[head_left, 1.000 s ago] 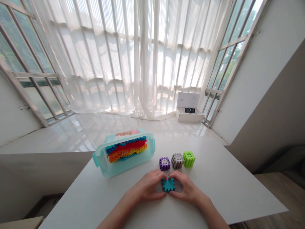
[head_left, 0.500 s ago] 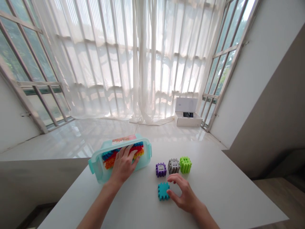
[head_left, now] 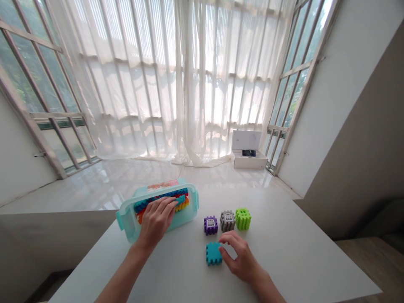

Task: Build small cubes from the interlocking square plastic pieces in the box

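Observation:
My left hand (head_left: pixel 156 219) is over the aqua plastic bin (head_left: pixel 186 219), its fingers closed on a teal interlocking building tile (head_left: pixel 180 199). Below it in the bin lie rows of notched tiles (head_left: pixel 158 200) in blue, red, orange and yellow, partly hidden by the hand. On the table, my right hand (head_left: pixel 241 257) is curved with thumb and index finger apart, at the right edge of a teal notched block (head_left: pixel 213 253). Whether the fingertips press on that block I cannot tell. Behind it stand a purple cube (head_left: pixel 211 225), a grey cube (head_left: pixel 227 221) and a lime green cube (head_left: pixel 243 219).
The white table (head_left: pixel 293 252) meets a glossy window ledge (head_left: pixel 202 174) at the back. An open white box (head_left: pixel 249 162) with a phone (head_left: pixel 249 153) on it sits on the ledge, in front of sheer curtains (head_left: pixel 189 105).
My left hand has drawn back slightly to the left, and a teal tile now shows between its fingers. The right hand has stayed beside the teal block.

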Demonstrator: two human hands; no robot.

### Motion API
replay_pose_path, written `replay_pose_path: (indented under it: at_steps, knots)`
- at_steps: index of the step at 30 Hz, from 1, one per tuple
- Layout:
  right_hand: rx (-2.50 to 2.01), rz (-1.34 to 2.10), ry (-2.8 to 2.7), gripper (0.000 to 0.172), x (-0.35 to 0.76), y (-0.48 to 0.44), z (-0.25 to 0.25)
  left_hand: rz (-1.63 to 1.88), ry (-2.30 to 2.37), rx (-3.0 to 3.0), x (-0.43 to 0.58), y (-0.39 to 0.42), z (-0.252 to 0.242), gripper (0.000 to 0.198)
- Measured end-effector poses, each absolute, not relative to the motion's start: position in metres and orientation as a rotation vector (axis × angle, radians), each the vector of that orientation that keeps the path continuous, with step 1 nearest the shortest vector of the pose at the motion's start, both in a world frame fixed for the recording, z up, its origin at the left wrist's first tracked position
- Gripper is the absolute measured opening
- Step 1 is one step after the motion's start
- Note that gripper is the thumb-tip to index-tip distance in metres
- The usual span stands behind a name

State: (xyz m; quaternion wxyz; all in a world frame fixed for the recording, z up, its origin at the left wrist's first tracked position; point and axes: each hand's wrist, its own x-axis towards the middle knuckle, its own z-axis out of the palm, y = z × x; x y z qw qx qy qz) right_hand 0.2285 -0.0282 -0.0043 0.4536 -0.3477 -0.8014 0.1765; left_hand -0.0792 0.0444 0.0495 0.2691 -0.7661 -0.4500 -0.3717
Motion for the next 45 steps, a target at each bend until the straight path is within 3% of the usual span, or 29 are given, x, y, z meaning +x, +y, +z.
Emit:
replay_pose_path:
  at_steps: [5, 11, 18, 29, 39, 45]
  knots:
    - [-0.885, 0.422, -1.951, 0.016, 0.229, -0.026, -0.006, -1.169, -0.944, -2.322, -0.051, 0.024, 0.045, 0.014]
    - [-0.883, 0.499, -1.939, 0.044, 0.229, -0.025, -0.01, -1.088, -0.639, -2.665, -0.005, 0.005, 0.025, 0.018]
    - [-0.863, 0.566, -1.983, 0.032, 0.226, -0.026, -0.008, -1.175, -0.611, -2.758, 0.01, -0.01, 0.009, 0.013]
    - [-0.853, 0.589, -2.007, 0.03, 0.226, -0.029, -0.003, -1.21, -0.621, -2.86, 0.016, -0.011, 0.001, 0.011]
    - [-0.863, 0.518, -1.998, 0.037, 0.227, -0.03, -0.003, -1.169, -0.806, -2.918, 0.017, -0.011, 0.011, 0.007]
    - [-0.865, 0.49, -2.006, 0.046, 0.228, -0.029, -0.006, -1.146, -0.92, -3.015, 0.013, -0.009, 0.015, 0.022]
